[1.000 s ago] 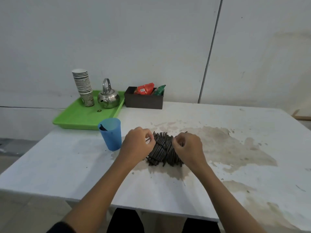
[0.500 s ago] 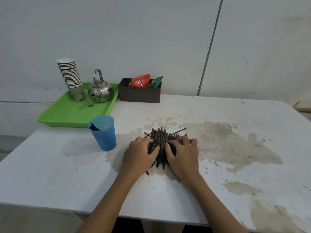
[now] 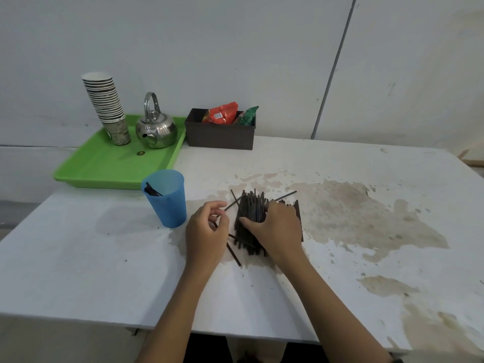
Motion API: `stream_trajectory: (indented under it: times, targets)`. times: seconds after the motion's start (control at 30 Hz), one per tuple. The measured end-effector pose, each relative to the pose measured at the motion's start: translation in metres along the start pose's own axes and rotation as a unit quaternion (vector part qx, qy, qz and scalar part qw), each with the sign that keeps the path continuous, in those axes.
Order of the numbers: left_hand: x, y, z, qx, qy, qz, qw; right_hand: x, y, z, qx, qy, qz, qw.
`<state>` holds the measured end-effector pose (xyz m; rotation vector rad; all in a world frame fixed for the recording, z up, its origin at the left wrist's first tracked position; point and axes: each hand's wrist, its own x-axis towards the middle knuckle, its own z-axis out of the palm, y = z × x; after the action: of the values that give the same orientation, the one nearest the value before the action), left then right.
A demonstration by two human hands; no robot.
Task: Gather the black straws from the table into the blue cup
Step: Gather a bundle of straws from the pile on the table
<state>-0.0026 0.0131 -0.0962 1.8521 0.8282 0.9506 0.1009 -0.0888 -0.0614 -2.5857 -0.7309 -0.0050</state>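
Observation:
A heap of black straws [image 3: 251,210] lies on the stained white table [image 3: 104,258], right of the blue cup [image 3: 167,203]. The cup stands upright with a few black straws leaning inside it. My right hand [image 3: 275,226] lies over the heap, thumb on its left side and fingers curled over its right side, gripping the bundle. My left hand [image 3: 207,234] is just left of the heap, its fingers pinching a single straw that points up and to the right. A few loose straws [image 3: 234,254] lie on the table between and below my hands.
A green tray [image 3: 104,166] at the back left carries a stack of paper cups [image 3: 107,106] and a steel kettle [image 3: 155,129]. A dark box [image 3: 220,134] with snack packets stands by the wall. The table's near edge runs below my forearms.
My left hand has left the heap and moved left, now pinching one straw. My right hand has closed further over the bundle. The camera view shifted slightly.

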Motion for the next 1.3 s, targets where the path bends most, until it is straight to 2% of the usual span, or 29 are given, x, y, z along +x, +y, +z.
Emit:
stream_trajectory:
  times: [0.23,0.53,0.7,0.83,1.03,1.1,1.23,1.3]
  targets:
    - [0.0,-0.002,0.0,0.025,-0.024,0.012,0.999,0.005,0.011,-0.007,0.098,-0.022,0.006,0.995]
    - [-0.002,0.002,0.001,0.054,-0.035,0.029,0.998,0.018,0.026,-0.021,0.157,-0.069,0.008,0.985]
    - [-0.004,0.003,0.001,0.056,-0.037,0.031,0.997,0.023,0.039,-0.025,0.235,-0.078,-0.001,0.969]
    - [-0.003,0.004,0.001,0.05,-0.026,0.047,0.997,0.023,0.047,-0.029,0.352,-0.073,0.001,0.933]
    - [-0.003,0.021,0.006,0.058,-0.013,0.086,0.995,0.014,0.053,-0.038,0.512,-0.134,0.005,0.848]
    - [0.002,0.033,0.01,0.03,-0.037,0.065,0.997,0.01,0.052,-0.038,0.526,-0.145,-0.008,0.838]
    - [0.023,0.062,0.023,-0.059,-0.167,-0.046,0.983,0.004,0.05,-0.037,0.537,-0.153,-0.038,0.829]
    - [0.03,0.074,0.03,-0.093,-0.178,-0.073,0.977,0.002,0.05,-0.037,0.542,-0.154,-0.049,0.824]
